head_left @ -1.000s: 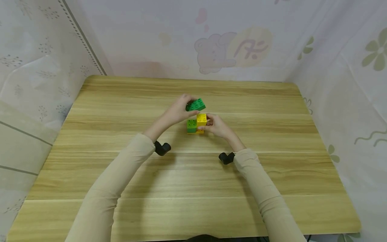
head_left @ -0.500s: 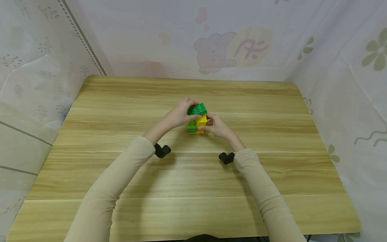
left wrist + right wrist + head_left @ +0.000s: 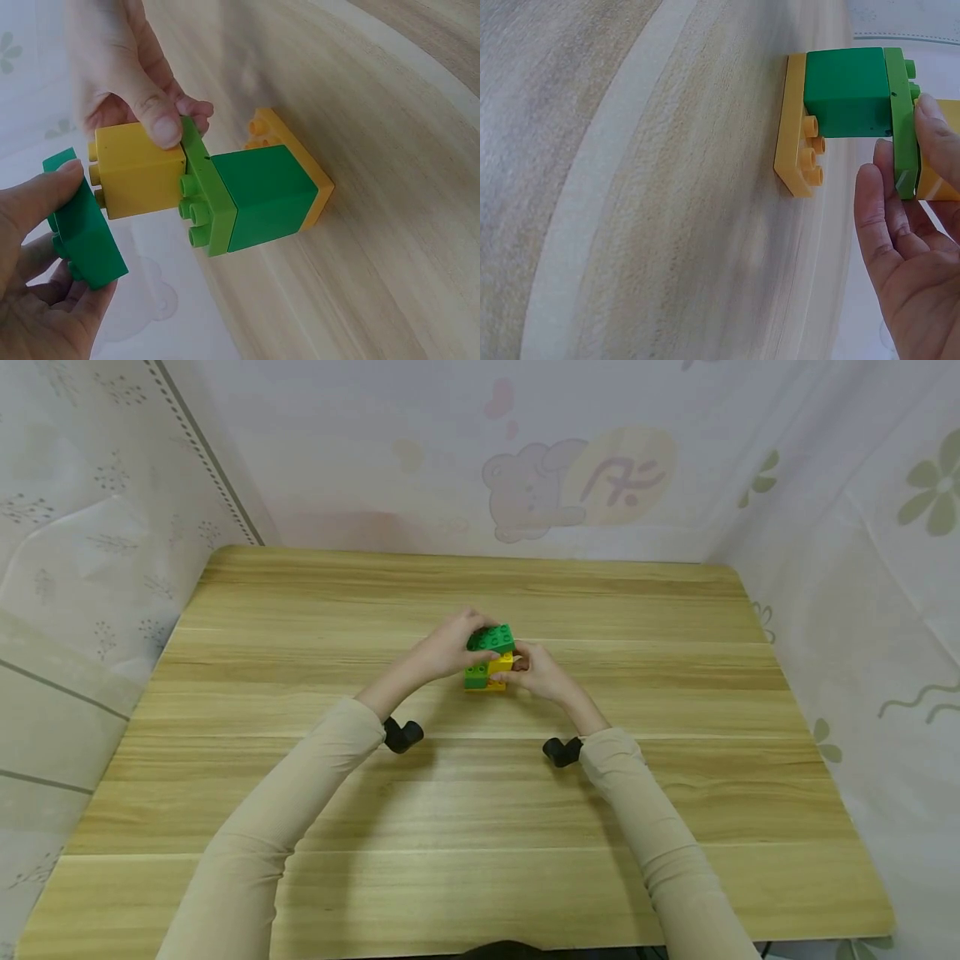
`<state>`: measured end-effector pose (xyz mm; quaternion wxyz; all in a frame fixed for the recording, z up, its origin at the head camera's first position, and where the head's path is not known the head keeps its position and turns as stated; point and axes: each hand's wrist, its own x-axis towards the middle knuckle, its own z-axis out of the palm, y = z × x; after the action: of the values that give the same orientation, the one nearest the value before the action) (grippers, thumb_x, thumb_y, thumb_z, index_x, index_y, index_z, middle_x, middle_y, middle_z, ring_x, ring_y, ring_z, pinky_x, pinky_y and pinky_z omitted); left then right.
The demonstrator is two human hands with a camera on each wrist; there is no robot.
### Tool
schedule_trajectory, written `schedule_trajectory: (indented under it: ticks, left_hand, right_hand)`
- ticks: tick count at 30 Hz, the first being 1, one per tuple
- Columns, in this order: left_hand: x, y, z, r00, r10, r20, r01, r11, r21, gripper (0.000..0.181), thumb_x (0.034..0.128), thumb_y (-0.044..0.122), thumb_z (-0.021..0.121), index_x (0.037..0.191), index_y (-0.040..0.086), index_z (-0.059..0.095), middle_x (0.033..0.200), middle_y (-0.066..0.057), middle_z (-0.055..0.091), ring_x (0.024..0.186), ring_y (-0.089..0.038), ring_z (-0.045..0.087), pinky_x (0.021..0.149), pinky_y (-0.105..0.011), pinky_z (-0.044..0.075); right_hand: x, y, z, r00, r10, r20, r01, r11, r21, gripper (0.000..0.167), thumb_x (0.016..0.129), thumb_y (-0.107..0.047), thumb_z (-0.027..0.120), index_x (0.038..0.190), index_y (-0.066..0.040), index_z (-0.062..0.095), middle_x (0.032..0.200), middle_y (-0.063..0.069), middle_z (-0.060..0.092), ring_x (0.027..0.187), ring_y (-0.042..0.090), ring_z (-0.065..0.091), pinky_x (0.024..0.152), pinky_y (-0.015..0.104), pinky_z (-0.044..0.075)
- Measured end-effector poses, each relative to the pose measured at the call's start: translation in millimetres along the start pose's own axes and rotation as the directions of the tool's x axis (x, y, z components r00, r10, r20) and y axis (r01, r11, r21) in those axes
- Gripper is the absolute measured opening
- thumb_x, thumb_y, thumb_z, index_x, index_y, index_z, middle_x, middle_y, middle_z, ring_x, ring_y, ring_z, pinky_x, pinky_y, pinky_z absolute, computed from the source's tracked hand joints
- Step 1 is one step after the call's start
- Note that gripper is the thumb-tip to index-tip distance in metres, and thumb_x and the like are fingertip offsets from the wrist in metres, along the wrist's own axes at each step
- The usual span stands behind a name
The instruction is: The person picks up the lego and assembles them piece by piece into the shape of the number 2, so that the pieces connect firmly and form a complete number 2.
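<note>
While the bottom edge of my head view cuts off both sleeves point(image 3: 232, 852), at its centre I see the right hand point(image 3: 546, 675) pinching the yellow brick point(image 3: 142, 169) topping a stack point(image 3: 270, 195). Just above, the left hand point(image 3: 450, 647) grips a tilted dark green brick point(image 3: 88, 229); whether the bricks touch, I can't tell.

Left sleeve point(image 3: 240, 843), right sleeve point(image 3: 667, 843): plain beige, long, fairly close-fitting, creased across the forearms. Cuffs point(image 3: 365, 714) slightly gathered. Left wrist camera point(image 3: 406, 737), right wrist camera point(image 3: 558, 753): black, stubby, round-ended, jutting inward beside the cuffs.
</note>
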<state>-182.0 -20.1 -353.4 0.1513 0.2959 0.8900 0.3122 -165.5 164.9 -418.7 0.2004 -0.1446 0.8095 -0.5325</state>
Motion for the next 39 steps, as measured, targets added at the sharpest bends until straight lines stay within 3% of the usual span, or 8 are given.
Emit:
schedule_trajectory:
  ticks: [17,24,39]
  left_hand:
    - [-1.7,6.5,-3.5,0.999,0.027,0.028,-0.029,0.995,0.09,0.046,0.0865,0.017,0.063,0.128,0.0,0.049,0.122,-0.019,0.049,0.106,-0.027,0.052,0.089,-0.036,0.049]
    - [-1.1,12.1,-6.0,0.998,0.02,0.066,-0.028,0.992,0.124,0.046,0.087,0.016,0.062,0.128,0.0,0.049,0.121,-0.019,0.048,0.108,-0.028,0.052,0.091,-0.036,0.048]
    - [-0.7,14.1,-6.2,0.995,-0.005,0.101,-0.007,0.993,0.121,0.047,0.0847,0.013,0.065,0.127,-0.001,0.05,0.116,-0.019,0.049,0.105,-0.028,0.052,0.092,-0.035,0.048]
  right_hand:
    - [1.2,-0.1,-0.6,1.0,-0.011,0.005,0.011,1.0,-0.022,0.048,0.085,-0.006,0.062,0.13,-0.002,0.045,0.126,0.016,0.054,0.096,0.027,0.063,0.083,0.035,0.053]
    - [1.4,0.7,-0.9,0.999,-0.032,0.004,0.032,0.999,-0.029,0.046,0.085,-0.005,0.062,0.128,0.0,0.047,0.124,0.018,0.054,0.091,0.028,0.063,0.081,0.038,0.053]
    - [-0.1,1.1,-0.7,1.0,-0.012,-0.002,0.011,1.0,-0.028,0.045,0.085,-0.007,0.063,0.126,-0.002,0.049,0.121,0.016,0.057,0.09,0.033,0.063,0.08,0.041,0.052]
